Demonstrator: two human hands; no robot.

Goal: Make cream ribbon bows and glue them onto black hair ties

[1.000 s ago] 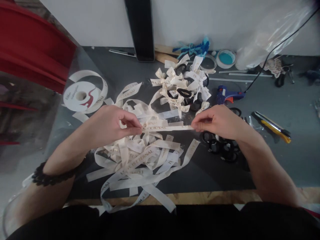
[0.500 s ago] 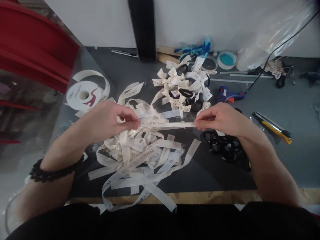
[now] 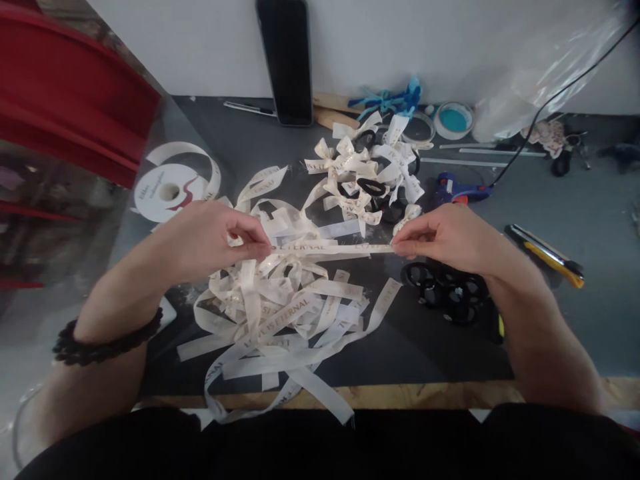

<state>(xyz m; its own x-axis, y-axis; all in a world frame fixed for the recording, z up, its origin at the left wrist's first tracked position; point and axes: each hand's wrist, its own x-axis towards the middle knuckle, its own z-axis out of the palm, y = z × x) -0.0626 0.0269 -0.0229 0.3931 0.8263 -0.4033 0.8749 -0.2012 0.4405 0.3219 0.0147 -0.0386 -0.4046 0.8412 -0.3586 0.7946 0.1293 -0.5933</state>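
Above the grey tabletop, left hand and right hand, pinching an ETERNAL-printed ribbon, have spread apart, apparently straightening it.

A dark grey table with a raw wood front edge carries loose ribbons, heaped left of centre, some ends crossing that edge. The spool lies at far left. Beyond the heap sit finished bows; to the right, black hair ties, the glue gun and a yellow cutter. Along the back stand a phone and a tape roll.
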